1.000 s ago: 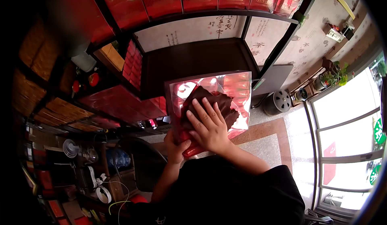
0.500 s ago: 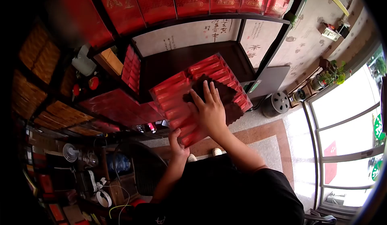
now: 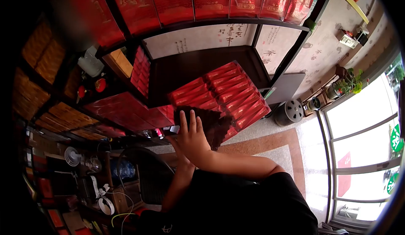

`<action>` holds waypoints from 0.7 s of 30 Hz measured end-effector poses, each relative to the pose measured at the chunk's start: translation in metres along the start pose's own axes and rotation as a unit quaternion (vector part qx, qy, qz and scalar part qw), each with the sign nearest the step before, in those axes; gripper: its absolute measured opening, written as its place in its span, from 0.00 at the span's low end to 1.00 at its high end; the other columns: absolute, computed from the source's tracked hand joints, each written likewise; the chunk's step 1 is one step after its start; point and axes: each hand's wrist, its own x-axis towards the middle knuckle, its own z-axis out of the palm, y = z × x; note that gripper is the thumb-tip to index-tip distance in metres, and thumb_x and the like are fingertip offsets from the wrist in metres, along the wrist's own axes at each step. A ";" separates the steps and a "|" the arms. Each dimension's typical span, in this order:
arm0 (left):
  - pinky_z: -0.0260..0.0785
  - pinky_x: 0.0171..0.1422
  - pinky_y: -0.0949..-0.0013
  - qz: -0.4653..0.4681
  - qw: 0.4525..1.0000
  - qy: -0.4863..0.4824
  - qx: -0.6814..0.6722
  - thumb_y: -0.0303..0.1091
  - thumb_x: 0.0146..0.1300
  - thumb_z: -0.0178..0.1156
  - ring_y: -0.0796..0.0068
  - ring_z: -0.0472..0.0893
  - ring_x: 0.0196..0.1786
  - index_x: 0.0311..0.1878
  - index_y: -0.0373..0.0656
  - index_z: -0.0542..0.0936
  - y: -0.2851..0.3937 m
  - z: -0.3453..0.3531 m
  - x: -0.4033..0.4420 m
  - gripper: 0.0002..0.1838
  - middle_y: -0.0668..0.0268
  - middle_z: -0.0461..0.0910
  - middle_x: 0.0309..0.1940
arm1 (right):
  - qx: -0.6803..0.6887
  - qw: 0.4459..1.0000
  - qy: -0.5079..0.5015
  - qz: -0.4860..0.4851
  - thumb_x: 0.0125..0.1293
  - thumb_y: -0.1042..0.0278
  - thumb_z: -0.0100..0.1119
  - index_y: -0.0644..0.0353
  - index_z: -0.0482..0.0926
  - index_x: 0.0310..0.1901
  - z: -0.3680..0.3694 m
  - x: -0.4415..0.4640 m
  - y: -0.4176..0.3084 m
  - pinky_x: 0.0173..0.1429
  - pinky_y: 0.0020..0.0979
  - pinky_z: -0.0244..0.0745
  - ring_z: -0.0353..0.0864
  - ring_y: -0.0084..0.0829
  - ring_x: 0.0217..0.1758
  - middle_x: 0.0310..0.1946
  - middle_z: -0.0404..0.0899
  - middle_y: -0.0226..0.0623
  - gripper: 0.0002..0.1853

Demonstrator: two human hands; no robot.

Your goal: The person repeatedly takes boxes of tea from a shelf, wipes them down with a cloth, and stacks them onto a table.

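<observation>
A flat, clear-covered box of red packets is tilted in front of me, the packets lying in rows inside. My left hand grips its near left corner; most of those fingers are hidden behind my right hand and the box. Flat on the near part of the cover lies a dark brown cloth with a ragged edge. My right hand presses on this cloth, fingers stretched out and slightly apart.
Behind the box is a dark wooden shelf. Red gift bags line the shelf above. More red packets stand to the left. A black chair is at lower left, a metal bin at right, near glass doors.
My right hand has slid with the cloth toward me and leftward across the cover, from the box's middle to its near left. More packets show now. My left hand keeps its grip.
</observation>
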 end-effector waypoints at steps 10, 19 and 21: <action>0.66 0.70 0.59 -0.090 0.974 -0.106 -0.181 0.62 0.75 0.36 0.62 0.70 0.69 0.72 0.43 0.63 -0.003 -0.034 0.004 0.36 0.58 0.68 0.68 | -0.004 0.982 -0.048 -0.182 0.61 0.63 0.54 0.57 0.81 0.50 -0.032 -0.053 0.025 0.66 0.50 0.68 0.67 0.60 0.68 0.65 0.68 0.56 0.17; 0.84 0.47 0.59 -0.173 0.938 -0.237 -0.186 0.56 0.74 0.46 0.68 0.82 0.53 0.63 0.44 0.71 0.001 -0.035 0.025 0.27 0.60 0.78 0.57 | 0.793 0.583 -0.124 0.127 0.71 0.65 0.56 0.67 0.73 0.62 -0.058 0.000 0.157 0.67 0.29 0.66 0.76 0.26 0.61 0.56 0.79 0.37 0.22; 0.84 0.44 0.65 -0.140 0.977 -0.125 -0.102 0.51 0.74 0.50 0.71 0.84 0.46 0.61 0.44 0.72 0.006 -0.009 0.014 0.23 0.64 0.81 0.50 | 0.394 0.904 0.107 0.125 0.69 0.62 0.59 0.67 0.71 0.64 -0.044 0.007 0.163 0.69 0.33 0.66 0.72 0.39 0.68 0.62 0.74 0.46 0.25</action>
